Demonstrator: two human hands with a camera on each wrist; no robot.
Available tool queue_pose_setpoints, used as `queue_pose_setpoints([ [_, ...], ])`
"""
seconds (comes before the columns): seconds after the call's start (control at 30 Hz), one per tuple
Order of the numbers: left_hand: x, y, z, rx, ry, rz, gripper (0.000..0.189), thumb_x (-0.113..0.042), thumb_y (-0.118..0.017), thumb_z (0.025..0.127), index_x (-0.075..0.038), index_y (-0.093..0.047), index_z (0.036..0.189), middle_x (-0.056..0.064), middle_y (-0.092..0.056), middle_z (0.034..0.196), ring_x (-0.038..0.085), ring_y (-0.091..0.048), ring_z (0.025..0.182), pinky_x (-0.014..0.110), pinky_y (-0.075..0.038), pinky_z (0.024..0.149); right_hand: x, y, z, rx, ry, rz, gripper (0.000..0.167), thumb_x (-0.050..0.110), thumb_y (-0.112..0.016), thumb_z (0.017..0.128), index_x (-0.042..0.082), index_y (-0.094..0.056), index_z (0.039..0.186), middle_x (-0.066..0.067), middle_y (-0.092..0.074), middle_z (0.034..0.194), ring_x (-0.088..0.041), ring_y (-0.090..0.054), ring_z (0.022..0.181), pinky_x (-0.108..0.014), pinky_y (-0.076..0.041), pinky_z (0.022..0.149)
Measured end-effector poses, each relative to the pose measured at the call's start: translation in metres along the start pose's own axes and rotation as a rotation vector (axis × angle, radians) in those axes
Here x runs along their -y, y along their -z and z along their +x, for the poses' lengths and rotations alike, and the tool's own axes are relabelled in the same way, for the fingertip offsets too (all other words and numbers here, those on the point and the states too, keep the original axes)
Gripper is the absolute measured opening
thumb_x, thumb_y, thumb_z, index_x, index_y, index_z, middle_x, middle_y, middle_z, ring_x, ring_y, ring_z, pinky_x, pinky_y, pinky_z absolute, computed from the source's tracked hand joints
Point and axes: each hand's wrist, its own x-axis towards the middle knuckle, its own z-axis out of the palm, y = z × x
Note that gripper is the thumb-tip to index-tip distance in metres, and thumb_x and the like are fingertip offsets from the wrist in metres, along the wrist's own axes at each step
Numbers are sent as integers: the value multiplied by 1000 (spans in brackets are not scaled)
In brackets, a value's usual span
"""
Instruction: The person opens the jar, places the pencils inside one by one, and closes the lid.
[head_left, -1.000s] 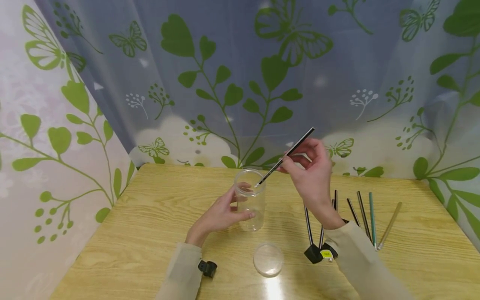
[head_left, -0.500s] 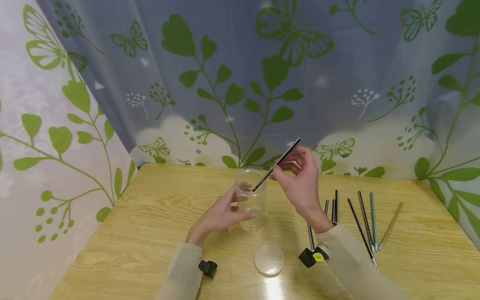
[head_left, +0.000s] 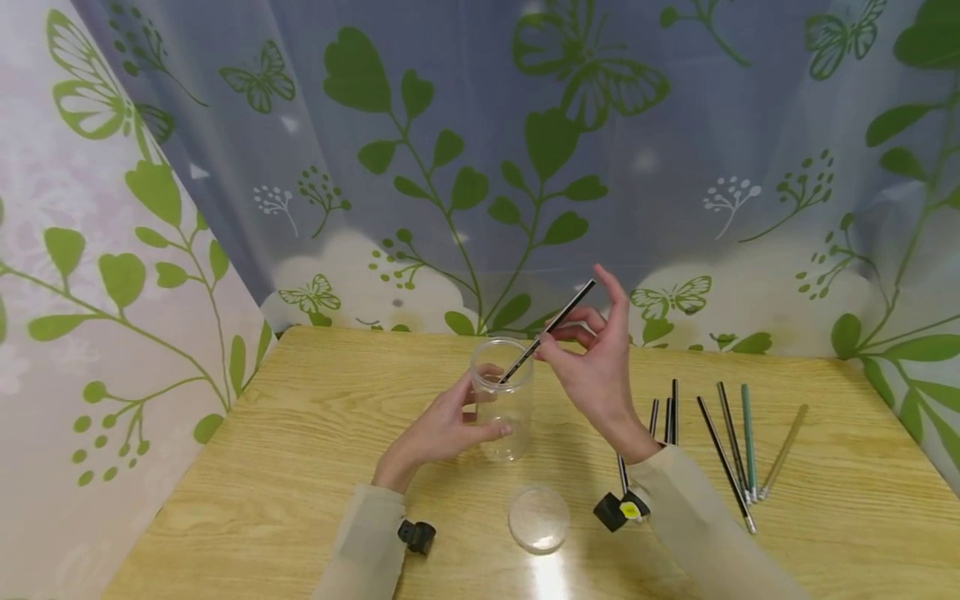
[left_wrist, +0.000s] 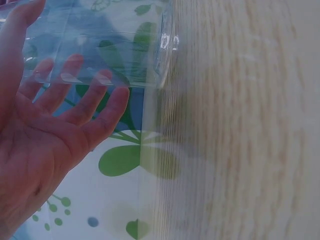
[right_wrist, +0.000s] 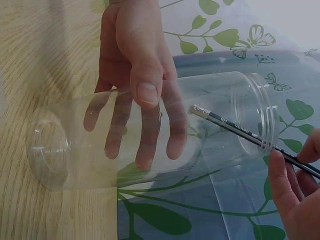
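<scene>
My left hand grips a clear plastic jar round its side, thumb in front and fingers behind. The jar is upright and its mouth is uncovered. Thumb and fingers of my right hand pinch a black pencil, with the index finger raised off it. Slanting over the rim, the pencil has its eraser end inside the jar, as the right wrist view shows with the white eraser tip within the clear wall. On the table in front of the jar lies a round clear lid.
Right of my right hand, several loose pencils lie on the wood-grain table: black ones, a teal pencil and a gold pencil. More black pencils lie partly hidden behind my right wrist. A patterned curtain hangs at the back.
My right hand has moved left and down, bringing the pencil's eraser end into the jar. Its index finger has lifted off the pencil. The left hand and jar stay put.
</scene>
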Motion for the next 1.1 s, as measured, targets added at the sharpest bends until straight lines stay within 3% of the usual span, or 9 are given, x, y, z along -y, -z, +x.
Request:
queue_pose_setpoints([
  [0.2, 2, 0, 0, 1, -1, -1, 68, -26, -79, 91, -34, -41, 147, 0, -46, 156, 35, -48, 143, 54, -47, 114, -3, 1, 0, 16, 14, -20, 86, -21, -62, 83, 20, -32, 152, -8, -61, 92, -16, -70, 76, -38, -66, 70],
  [0.37, 1, -1, 1, 3, -7, -9, 70, -25, -80, 91, -35, -41, 147, 0, -49, 152, 37, -47, 144, 55, -47, 115, -5, 2, -1, 7, 40, -40, 59, -20, -60, 86, 4, -47, 139, -8, -60, 94, -22, -69, 75, -41, -66, 67],
  [0.5, 2, 0, 1, 7, -14, -14, 70, -25, -80, 91, -33, -40, 148, 1, -47, 154, 39, -47, 143, 55, -47, 114, -6, 4, -1, 0, 70, -71, 43, -18, -60, 88, -4, -56, 129, -5, -60, 95, -18, -68, 76, -41, -66, 66],
  [0.63, 3, 0, 1, 5, -21, -9, 69, -23, -80, 91, -31, -40, 148, 2, -42, 157, 39, -47, 142, 55, -48, 113, -6, 5, -1, 10, 75, -123, 31, -13, -63, 91, -5, -63, 121, -3, -63, 93, -10, -68, 77, -34, -65, 67],
  [0.87, 2, 0, 1, 11, -25, -1, 71, -24, -79, 91, -31, -39, 149, 3, -41, 158, 37, -51, 140, 51, -50, 112, -11, 8, -6, 80, 109, -285, 12, 4, -71, 94, 4, -74, 106, -12, -72, 94, -5, -68, 76, -30, -62, 59],
  [1.1, 3, 0, 2, 8, -7, 18, 68, -25, -78, 92, -38, -40, 147, 6, -42, 159, 28, -52, 140, 51, -49, 113, -18, 10, -9, 169, 180, -436, 4, 7, -75, 92, 9, -78, 94, -2, -71, 93, -3, -65, 79, -20, -58, 59],
])
